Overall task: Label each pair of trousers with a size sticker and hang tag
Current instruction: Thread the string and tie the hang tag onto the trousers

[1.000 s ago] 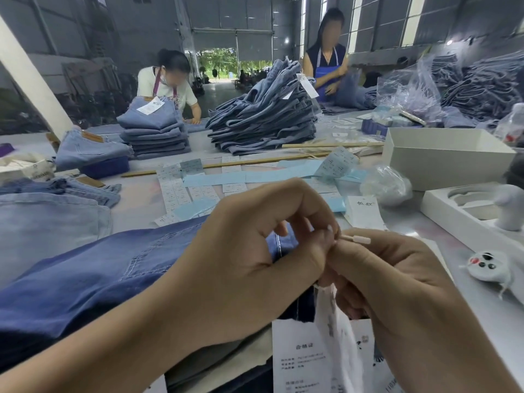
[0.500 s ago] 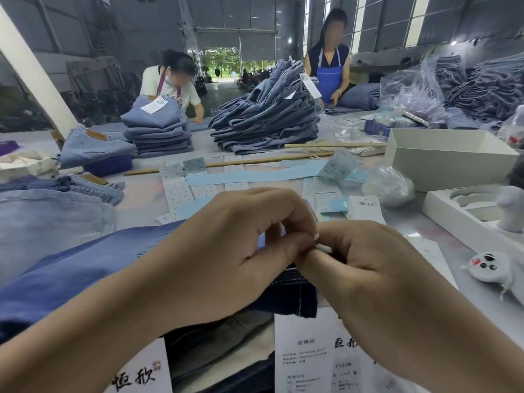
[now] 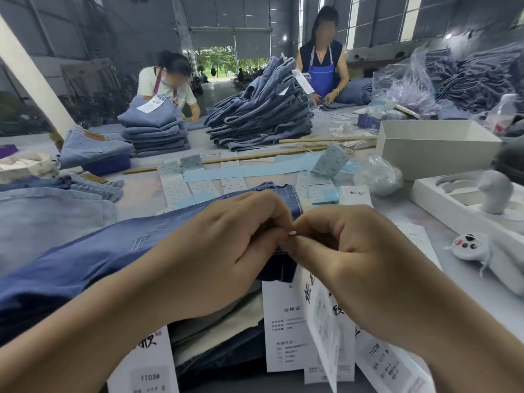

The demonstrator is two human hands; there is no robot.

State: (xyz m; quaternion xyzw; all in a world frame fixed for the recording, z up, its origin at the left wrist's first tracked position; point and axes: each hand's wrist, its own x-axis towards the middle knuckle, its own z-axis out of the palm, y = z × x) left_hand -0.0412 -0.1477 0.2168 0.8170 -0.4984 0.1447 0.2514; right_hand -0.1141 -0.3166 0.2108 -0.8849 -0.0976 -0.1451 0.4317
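Landmark: the dark blue denim trousers (image 3: 93,259), lying flat across the grey worktable (image 3: 419,219), waistband end toward the right.

Left hand (image 3: 224,251) and right hand (image 3: 348,251) meet fingertip to fingertip over the waistband corner. Both have fingers curled; together they pinch a small white plastic tag fastener (image 3: 292,233), its tip showing between the thumbs. What lies under the fingers is hidden.

White paper hang tags with black printed characters (image 3: 286,321) hang just below the trousers' waistband edge, overlapping one another; another tag (image 3: 147,361) pokes out under the left forearm.

Beyond the trousers' far edge: strips of pale blue and white size stickers (image 3: 204,177) spread on the table, with bare grey surface between them and the denim. Farther back, a tall heap of folded blue jeans (image 3: 261,114).

Right of the trousers: a white moulded tray (image 3: 442,199) and a white open cardboard box (image 3: 433,148), close to the right wrist. Table edge on that side is not visible.

Left of the trousers: a light-washed denim piece (image 3: 48,219), touching or overlapping; I cannot tell which.
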